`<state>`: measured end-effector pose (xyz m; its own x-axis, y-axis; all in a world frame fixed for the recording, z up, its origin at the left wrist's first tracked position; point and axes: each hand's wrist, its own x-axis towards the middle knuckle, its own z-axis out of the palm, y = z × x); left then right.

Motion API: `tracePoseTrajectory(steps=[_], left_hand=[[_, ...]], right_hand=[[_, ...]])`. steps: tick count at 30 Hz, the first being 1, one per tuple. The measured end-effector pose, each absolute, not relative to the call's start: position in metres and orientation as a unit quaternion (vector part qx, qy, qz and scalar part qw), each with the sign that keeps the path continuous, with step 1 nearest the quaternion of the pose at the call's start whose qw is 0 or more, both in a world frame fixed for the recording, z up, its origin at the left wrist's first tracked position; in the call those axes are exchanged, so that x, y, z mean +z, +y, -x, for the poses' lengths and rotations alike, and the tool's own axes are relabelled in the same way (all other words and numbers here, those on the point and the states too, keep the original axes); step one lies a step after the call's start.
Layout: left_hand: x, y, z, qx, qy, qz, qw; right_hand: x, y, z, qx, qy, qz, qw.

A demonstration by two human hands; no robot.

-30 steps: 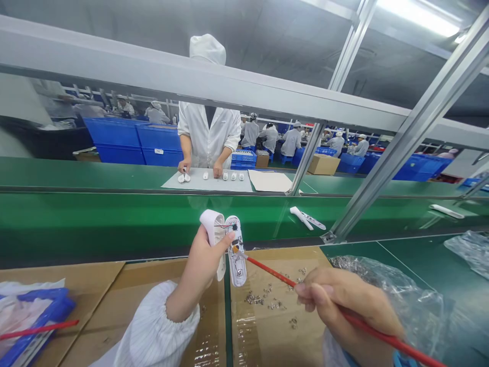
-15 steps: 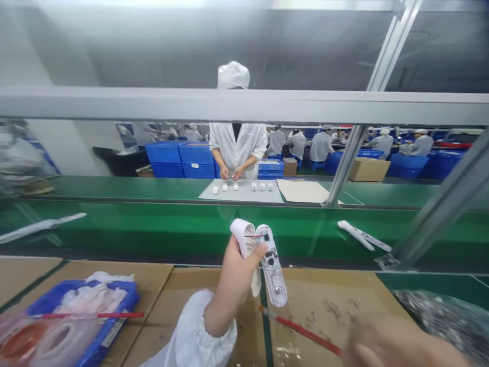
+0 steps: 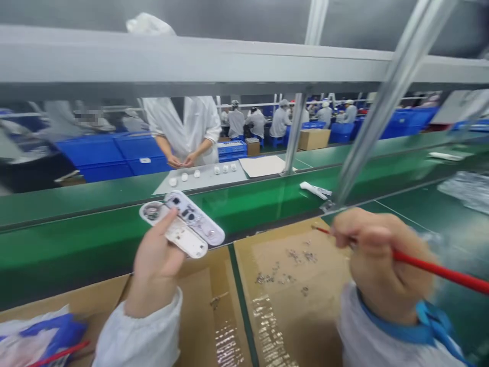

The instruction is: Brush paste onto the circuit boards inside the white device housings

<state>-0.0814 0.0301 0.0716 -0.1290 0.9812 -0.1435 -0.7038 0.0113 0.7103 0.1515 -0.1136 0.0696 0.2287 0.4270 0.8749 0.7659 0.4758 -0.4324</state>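
My left hand (image 3: 155,262) holds an opened white plastic device (image 3: 183,224), its two halves side by side with the circuit board facing up, tilted toward the right above the cardboard. My right hand (image 3: 376,262) grips a thin red-handled brush (image 3: 439,270) whose tip points left, over several small metal parts (image 3: 284,267) scattered on the cardboard sheet (image 3: 275,316). The two hands are apart, the brush tip well to the right of the device.
A green conveyor belt (image 3: 248,204) runs across in front, carrying a white device (image 3: 315,189). An aluminium frame post (image 3: 367,132) slants at right. A person in white stands opposite at a grey mat (image 3: 206,178) with small white parts. A blue tray (image 3: 57,334) sits lower left, clear bags at right.
My left hand has turned the device from upright to lying slanted and moved left. My right hand has lifted, drawing the brush away from the device. The view has swung.
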Motion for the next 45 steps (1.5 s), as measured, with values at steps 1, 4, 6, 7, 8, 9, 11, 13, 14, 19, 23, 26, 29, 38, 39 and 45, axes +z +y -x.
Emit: tracePoseTrajectory(steps=[1,4,6,7,8,9,11,13,14,19,23,26,29,38,39,45], left_hand=[[0.073,0.031,0.083,0.676,0.336,-0.210,0.622],[0.075,0.030,0.086,0.675,0.330,-0.219,0.623],[0.077,0.027,0.086,0.670,0.321,-0.216,0.633],[0.078,0.025,0.086,0.669,0.317,-0.216,0.637],[0.080,0.024,0.087,0.668,0.315,-0.218,0.638],[0.080,0.023,0.087,0.667,0.313,-0.220,0.639],[0.082,0.022,0.088,0.662,0.307,-0.230,0.644],[0.082,0.022,0.090,0.660,0.293,-0.236,0.650],[0.082,0.022,0.091,0.660,0.285,-0.237,0.654],[0.084,0.020,0.094,0.656,0.268,-0.231,0.667],[0.085,0.019,0.096,0.653,0.269,-0.225,0.671],[0.084,0.019,0.099,0.658,0.266,-0.216,0.671],[0.083,0.020,0.100,0.655,0.256,-0.218,0.677],[0.083,0.018,0.096,0.651,0.247,-0.223,0.682],[0.083,0.018,0.095,0.650,0.248,-0.225,0.682],[0.079,0.022,0.093,0.643,0.255,-0.225,0.686]], right_hand=[[0.072,-0.109,-0.152,-0.149,-0.603,0.509,0.596],[0.069,-0.091,-0.161,-0.112,-0.639,0.620,0.442],[0.059,-0.077,-0.168,-0.042,-0.668,0.701,0.246],[0.051,-0.070,-0.171,-0.003,-0.681,0.719,0.139],[0.042,-0.064,-0.173,0.030,-0.692,0.717,0.078],[0.032,-0.059,-0.175,0.050,-0.694,0.717,0.040],[0.012,-0.055,-0.177,0.079,-0.695,0.714,-0.014],[-0.006,-0.054,-0.177,0.092,-0.693,0.713,-0.050],[-0.013,-0.055,-0.176,0.096,-0.693,0.712,-0.063],[-0.031,-0.052,-0.167,0.110,-0.701,0.696,-0.108],[-0.026,-0.050,-0.166,0.079,-0.696,0.705,-0.110],[-0.020,-0.054,-0.167,0.057,-0.697,0.708,-0.098],[-0.022,-0.055,-0.163,0.061,-0.719,0.686,-0.092],[-0.049,-0.048,-0.166,0.101,-0.762,0.634,-0.082],[-0.047,-0.049,-0.167,0.102,-0.763,0.634,-0.077],[-0.030,-0.059,-0.167,0.110,-0.750,0.652,-0.031]])
